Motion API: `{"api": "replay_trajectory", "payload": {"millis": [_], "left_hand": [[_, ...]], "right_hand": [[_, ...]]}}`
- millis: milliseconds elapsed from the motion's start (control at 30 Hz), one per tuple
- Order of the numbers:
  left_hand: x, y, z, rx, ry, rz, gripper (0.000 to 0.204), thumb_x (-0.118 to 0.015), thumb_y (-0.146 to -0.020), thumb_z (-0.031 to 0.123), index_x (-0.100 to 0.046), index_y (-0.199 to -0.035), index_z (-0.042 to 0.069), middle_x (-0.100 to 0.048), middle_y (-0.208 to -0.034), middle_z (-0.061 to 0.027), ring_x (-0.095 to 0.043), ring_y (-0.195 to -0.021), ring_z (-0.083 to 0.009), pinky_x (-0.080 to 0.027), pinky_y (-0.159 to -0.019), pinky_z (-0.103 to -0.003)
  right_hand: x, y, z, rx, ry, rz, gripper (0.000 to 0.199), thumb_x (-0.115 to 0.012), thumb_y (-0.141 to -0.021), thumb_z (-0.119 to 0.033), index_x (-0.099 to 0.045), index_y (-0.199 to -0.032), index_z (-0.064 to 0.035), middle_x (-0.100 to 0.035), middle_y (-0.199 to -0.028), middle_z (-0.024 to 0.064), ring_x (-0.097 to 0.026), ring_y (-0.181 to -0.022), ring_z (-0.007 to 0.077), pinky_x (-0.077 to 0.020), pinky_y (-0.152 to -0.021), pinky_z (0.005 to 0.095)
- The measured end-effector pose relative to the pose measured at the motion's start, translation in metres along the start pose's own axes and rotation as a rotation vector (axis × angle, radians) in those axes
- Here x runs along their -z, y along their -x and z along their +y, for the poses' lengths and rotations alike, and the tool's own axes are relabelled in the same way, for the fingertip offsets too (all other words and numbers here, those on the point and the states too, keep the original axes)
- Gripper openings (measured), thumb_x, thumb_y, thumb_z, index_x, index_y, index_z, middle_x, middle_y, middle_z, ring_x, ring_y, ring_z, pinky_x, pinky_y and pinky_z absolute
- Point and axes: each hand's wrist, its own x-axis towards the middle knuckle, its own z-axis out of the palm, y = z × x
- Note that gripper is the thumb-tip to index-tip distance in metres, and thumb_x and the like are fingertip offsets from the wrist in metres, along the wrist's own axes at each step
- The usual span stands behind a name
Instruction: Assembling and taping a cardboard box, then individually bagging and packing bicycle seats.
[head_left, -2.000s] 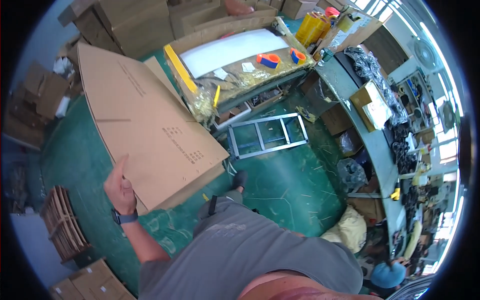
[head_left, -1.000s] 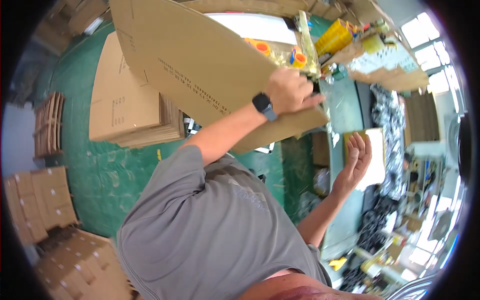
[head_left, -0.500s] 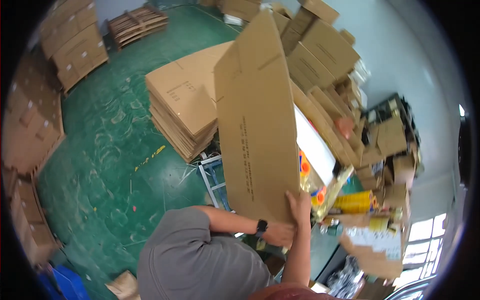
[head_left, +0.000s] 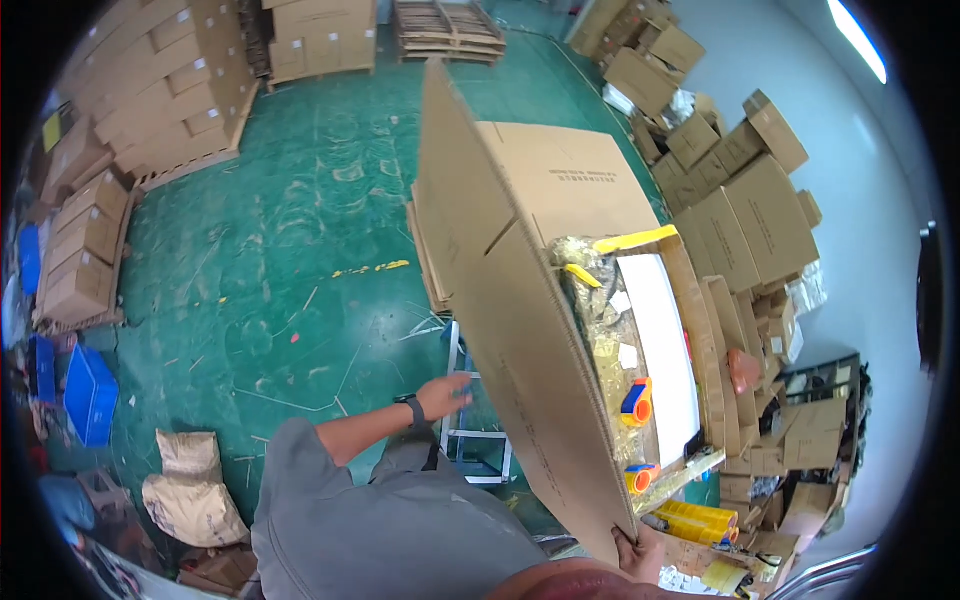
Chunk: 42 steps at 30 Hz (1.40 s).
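I hold a large flat brown cardboard sheet (head_left: 500,300) on edge, tilted up in front of me. My right hand (head_left: 640,552) grips its near bottom corner at the lower edge of the picture. My left hand (head_left: 446,396), with a dark watch on the wrist, reaches out beside the sheet's left face with fingers apart and holds nothing; whether it touches the sheet I cannot tell. Behind the sheet lies a stack of flat cardboard (head_left: 570,180) on the green floor.
A work table with a white top (head_left: 668,350) stands to the right, with orange-and-blue tape dispensers (head_left: 636,402) on it. A metal frame (head_left: 478,442) is below my left hand. Boxes on pallets (head_left: 110,130) line the left, more boxes (head_left: 745,210) the right, a blue crate (head_left: 90,395) and sacks (head_left: 195,490) sit lower left.
My view has swung round. My left hand has come off the sheet's edge and now hangs beside it. The sheet has tilted toward the table, held at its near corner.
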Motion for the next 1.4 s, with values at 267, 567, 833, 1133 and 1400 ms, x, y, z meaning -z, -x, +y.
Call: {"api": "replay_trajectory", "payload": {"millis": [267, 567, 833, 1133, 1400], "left_hand": [[0.014, 0.043, 0.035, 0.262, 0.974, 0.932, 0.087, -0.050, -0.103, 0.066, -0.026, -0.164, 0.009, -0.040, -0.160, -0.0133, -0.037, -0.149, -0.0246, -0.032, -0.121, -0.044], [0.094, 0.120, 0.054, 0.332, 0.482, 1.293, 0.119, -0.070, -0.089, 0.069, -0.020, -0.159, -0.013, -0.043, -0.155, -0.0326, -0.045, -0.144, -0.0341, -0.037, -0.118, -0.039], [0.081, 0.156, 0.075, 0.248, 0.815, 1.063, 0.099, -0.061, -0.099, 0.058, -0.007, -0.170, 0.016, -0.037, -0.166, -0.0086, -0.039, -0.148, -0.0271, -0.035, -0.114, -0.057], [0.110, 0.217, 0.078, 0.349, 0.599, 0.727, 0.119, -0.068, -0.084, 0.012, 0.014, -0.167, 0.036, -0.061, -0.128, -0.0108, -0.066, -0.106, -0.0238, -0.059, -0.086, -0.048], [0.234, 0.102, 0.112, 0.320, -0.053, -0.030, 0.098, -0.064, -0.082, 0.009, -0.019, -0.168, 0.023, -0.066, -0.117, -0.0152, -0.068, -0.089, -0.0247, -0.059, -0.075, -0.038]], "right_hand": [[-0.097, -0.010, 0.185, 0.151, 0.126, -0.408, 0.033, -0.076, -0.092, -0.019, -0.074, -0.125, -0.0118, -0.076, -0.091, 0.0084, -0.071, -0.084, 0.0121, -0.0558, -0.080, 0.0312], [-0.052, 0.017, 0.204, -0.011, -0.004, -0.800, 0.064, -0.070, -0.101, -0.035, -0.051, -0.154, -0.0059, -0.062, -0.146, 0.0152, -0.059, -0.132, 0.0297, -0.0483, -0.105, 0.0396], [-0.068, -0.033, 0.339, -0.015, -0.290, -0.737, 0.047, -0.073, -0.096, -0.029, -0.064, -0.138, -0.0111, -0.067, -0.123, 0.0129, -0.062, -0.115, 0.0221, -0.0472, -0.102, 0.0383], [-0.050, -0.031, 0.289, 0.208, 0.475, 0.062, 0.046, -0.065, -0.099, -0.047, -0.078, -0.095, -0.0034, -0.071, -0.083, 0.0290, -0.072, -0.081, 0.0449, -0.0531, -0.068, 0.0544], [-0.020, -0.038, 0.352, 0.141, 0.284, 0.406, 0.047, -0.041, -0.109, -0.022, -0.051, -0.153, -0.0085, -0.070, -0.107, 0.0316, -0.067, -0.099, 0.0474, -0.0521, -0.083, 0.0515]]}}
